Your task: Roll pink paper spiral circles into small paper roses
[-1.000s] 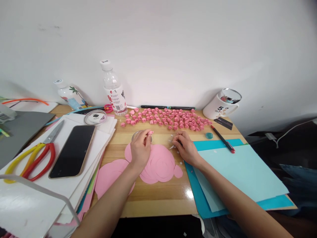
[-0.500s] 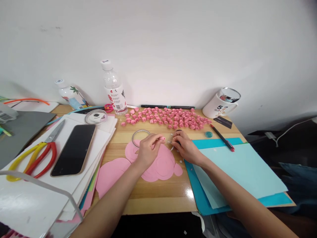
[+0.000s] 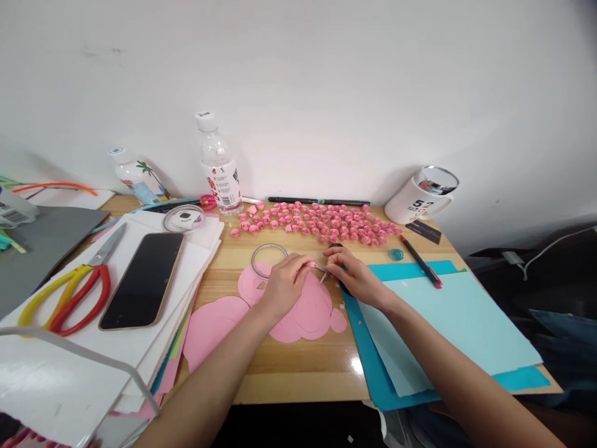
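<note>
- The left hand [image 3: 283,283] pinches a small pink paper piece [image 3: 312,264] at its fingertips, between the pink paper circles [image 3: 314,314] and the paper roses [image 3: 334,224].
- The right hand [image 3: 357,277] has its fingers curled around small scissors [image 3: 323,277]; the slim metal blades stand apart, one tip close to the pink piece. Whether they touch, one cannot tell.
- The step in hand appears to be a fine trim. It calls for a light pinch, firm enough to steady the piece without crushing its soft form.
- Short snips near the blade tips should give the most control, with the left fingertips kept behind the cutting line.
- The paper looks thin, matt and easily creased; the circles lie flat and overlap, with smooth, rounded edges.
- The roses are tight little spirals, cupped and open at the top; a careless sleeve could scatter them.
- A clear tape roll [image 3: 253,261] leaves a hard ring beside the left hand; the wooden desk [image 3: 303,386] is glossy and banded in grain, so loose paper may slide.
</note>
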The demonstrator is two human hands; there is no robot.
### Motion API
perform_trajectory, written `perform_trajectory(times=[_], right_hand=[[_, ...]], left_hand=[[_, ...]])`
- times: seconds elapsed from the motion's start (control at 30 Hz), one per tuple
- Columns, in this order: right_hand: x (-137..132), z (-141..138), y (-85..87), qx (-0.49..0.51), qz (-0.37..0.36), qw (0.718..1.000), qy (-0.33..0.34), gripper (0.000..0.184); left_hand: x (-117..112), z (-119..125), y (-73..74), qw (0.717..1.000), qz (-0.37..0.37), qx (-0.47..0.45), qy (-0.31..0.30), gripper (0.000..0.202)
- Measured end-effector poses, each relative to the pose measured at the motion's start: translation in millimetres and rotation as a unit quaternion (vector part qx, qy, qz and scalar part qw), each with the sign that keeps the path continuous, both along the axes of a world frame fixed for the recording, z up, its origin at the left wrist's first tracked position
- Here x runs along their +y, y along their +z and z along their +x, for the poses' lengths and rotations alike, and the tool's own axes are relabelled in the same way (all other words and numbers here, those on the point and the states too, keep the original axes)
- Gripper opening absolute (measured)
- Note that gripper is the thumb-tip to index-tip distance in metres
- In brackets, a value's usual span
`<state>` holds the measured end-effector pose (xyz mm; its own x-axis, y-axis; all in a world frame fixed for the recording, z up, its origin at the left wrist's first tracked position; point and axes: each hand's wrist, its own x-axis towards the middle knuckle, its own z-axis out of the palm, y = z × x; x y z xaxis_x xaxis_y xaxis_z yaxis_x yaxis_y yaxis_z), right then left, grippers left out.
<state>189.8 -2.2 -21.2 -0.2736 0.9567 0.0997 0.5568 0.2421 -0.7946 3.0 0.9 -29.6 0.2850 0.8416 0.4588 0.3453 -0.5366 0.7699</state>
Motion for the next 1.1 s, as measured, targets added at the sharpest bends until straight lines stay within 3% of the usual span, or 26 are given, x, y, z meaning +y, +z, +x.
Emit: perform_trajectory(times=[0.2, 0.4, 0.47, 0.67, 1.1], right_hand=[[6, 8, 9.1, 0.018, -0.023, 0.998, -0.049, 0.024], [13, 7, 2.9, 0.072, -0.027, 0.987, -0.140, 0.016], [15, 6, -0.3, 0.029, 0.001, 0.990, -0.135, 0.007], [12, 2, -5.6, -0.139, 0.146, 0.975, -0.098, 0.017], [7, -3, -15.1, -0.124, 0.136, 0.979, -0.083, 0.012]], left_hand=[[0, -1, 2.7, 1.000, -0.017, 0.002, 0.012, 0.013], [1, -1, -1.0, 1.000, -0.025, -0.003, 0.008, 0.013], [1, -1, -1.9, 1.000, -0.023, 0.001, 0.013, 0.013], [1, 0, -2.9, 1.000, -0.016, 0.007, 0.007, 0.013], [4, 5, -4.6, 0.998, -0.011, 0.041, -0.047, 0.016]])
